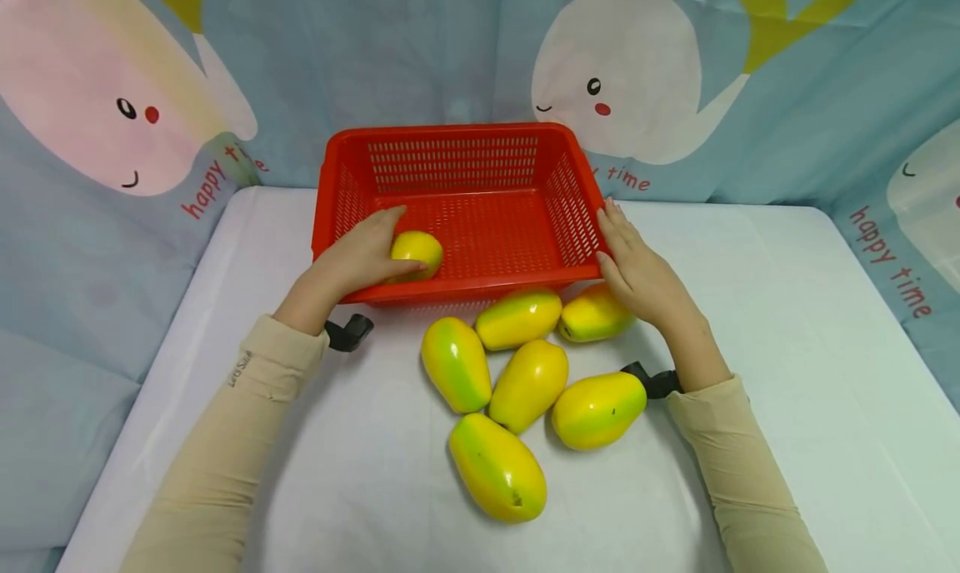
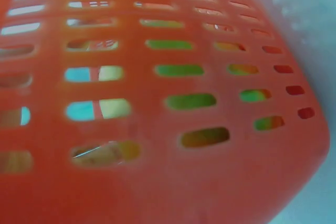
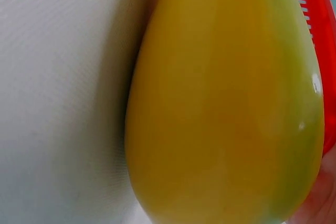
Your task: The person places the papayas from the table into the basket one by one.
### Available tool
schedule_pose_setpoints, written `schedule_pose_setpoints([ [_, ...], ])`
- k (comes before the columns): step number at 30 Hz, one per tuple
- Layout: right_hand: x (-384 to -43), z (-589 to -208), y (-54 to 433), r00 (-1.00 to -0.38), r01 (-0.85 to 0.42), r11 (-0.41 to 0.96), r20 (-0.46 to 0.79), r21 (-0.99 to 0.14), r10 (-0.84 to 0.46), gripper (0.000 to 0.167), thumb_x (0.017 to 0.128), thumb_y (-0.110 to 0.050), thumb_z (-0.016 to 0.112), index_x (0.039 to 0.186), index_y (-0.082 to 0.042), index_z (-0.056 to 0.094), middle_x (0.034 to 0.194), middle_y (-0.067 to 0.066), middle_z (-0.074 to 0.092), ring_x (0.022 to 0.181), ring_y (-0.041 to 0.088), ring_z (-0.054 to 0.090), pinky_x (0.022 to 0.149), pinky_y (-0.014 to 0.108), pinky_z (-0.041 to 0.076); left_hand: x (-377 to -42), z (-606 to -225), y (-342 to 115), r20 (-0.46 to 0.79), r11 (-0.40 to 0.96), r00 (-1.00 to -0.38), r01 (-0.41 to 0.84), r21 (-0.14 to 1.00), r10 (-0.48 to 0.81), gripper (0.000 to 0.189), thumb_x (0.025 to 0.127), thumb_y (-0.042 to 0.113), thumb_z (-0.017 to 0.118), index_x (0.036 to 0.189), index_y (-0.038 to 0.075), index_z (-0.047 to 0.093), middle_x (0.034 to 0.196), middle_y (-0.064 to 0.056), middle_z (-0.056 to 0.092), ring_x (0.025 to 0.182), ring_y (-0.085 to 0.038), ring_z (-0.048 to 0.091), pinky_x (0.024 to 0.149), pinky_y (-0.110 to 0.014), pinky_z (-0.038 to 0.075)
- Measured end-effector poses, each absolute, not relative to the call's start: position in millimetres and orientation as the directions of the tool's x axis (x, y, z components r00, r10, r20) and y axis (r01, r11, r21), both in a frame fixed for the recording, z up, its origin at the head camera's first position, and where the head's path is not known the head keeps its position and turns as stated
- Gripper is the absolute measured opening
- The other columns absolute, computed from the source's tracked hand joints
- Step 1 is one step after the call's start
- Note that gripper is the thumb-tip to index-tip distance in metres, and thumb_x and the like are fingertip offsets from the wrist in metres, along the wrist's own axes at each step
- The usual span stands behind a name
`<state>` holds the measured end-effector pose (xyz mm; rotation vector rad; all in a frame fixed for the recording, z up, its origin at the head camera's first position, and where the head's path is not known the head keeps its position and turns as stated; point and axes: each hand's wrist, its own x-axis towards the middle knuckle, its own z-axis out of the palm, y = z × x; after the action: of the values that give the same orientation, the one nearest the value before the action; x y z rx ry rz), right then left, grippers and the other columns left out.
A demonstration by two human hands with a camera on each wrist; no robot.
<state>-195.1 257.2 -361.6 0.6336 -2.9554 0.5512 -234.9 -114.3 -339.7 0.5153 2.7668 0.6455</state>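
Observation:
My left hand (image 1: 363, 256) reaches over the front left corner of a red plastic basket (image 1: 487, 285). It grips a yellow papaya (image 1: 417, 246) low inside, thumb on the near side and fingers behind. Slotted basket wall (image 2: 131, 198) fills the left wrist view, with bits of yellow and green showing through. On the basket's right rim rests my right hand (image 1: 639, 269), its fingers straight along the edge. Just below that hand, a yellow-green papaya (image 1: 596, 313) lies against the basket's front. A large papaya (image 3: 226, 98) fills most of the right wrist view.
Several more papayas lie in a cluster before the basket, among them one at the centre (image 1: 528, 386), one at right (image 1: 600, 411) and the nearest (image 1: 498, 469). White cloth covers the table (image 1: 810, 373). A blue whale-print curtain (image 1: 420, 48) hangs behind the basket.

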Motion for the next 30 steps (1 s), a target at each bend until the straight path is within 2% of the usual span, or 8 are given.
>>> schedule_pose_setpoints([
  [10,-193.8,-362.0,256.9,-0.913,-0.408,0.847,0.138,-0.342,-0.384,0.058,0.102,-0.028,0.033,0.151,-0.005,0.011,0.158,0.007,0.005,0.144,0.021,0.006,0.115,0.041,0.014,-230.7,-337.1,-117.3,-0.062,0.783,-0.942,0.235,0.576,0.329,0.07,0.089,0.031,0.064,0.142,-0.002,0.032,0.141,-0.021,0.04,0.123,-0.034,0.043,0.1,-0.05,0.039],
  [15,-193.5,-360.4,254.6,-0.907,-0.421,0.839,0.145,-0.344,-0.396,0.058,0.102,-0.027,0.033,0.151,-0.004,0.011,0.157,0.009,0.005,0.144,0.021,0.006,0.115,0.04,0.013,-225.4,-334.0,-120.8,-0.006,0.754,-0.956,0.227,0.616,0.293,0.061,0.09,0.029,0.063,0.138,0.0,0.039,0.135,-0.019,0.046,0.121,-0.034,0.045,0.1,-0.05,0.04],
  [22,-193.7,-359.7,254.3,-0.907,-0.42,0.843,0.146,-0.336,-0.394,0.058,0.102,-0.026,0.032,0.151,-0.004,0.011,0.157,0.009,0.005,0.144,0.021,0.006,0.115,0.039,0.013,-211.4,-331.4,-127.3,0.087,0.712,-0.958,0.264,0.651,0.274,0.055,0.091,0.025,0.063,0.136,0.002,0.042,0.135,-0.017,0.047,0.119,-0.034,0.046,0.099,-0.051,0.04],
  [30,-194.5,-360.6,255.0,-0.902,-0.428,0.864,0.176,-0.263,-0.394,0.058,0.101,-0.026,0.033,0.15,-0.001,0.014,0.157,0.011,0.007,0.144,0.022,0.006,0.116,0.039,0.008,-176.5,-320.9,-130.8,0.251,0.677,-0.921,0.389,0.625,0.298,0.054,0.09,0.017,0.064,0.136,0.0,0.042,0.135,-0.018,0.048,0.122,-0.033,0.045,0.101,-0.051,0.038],
])
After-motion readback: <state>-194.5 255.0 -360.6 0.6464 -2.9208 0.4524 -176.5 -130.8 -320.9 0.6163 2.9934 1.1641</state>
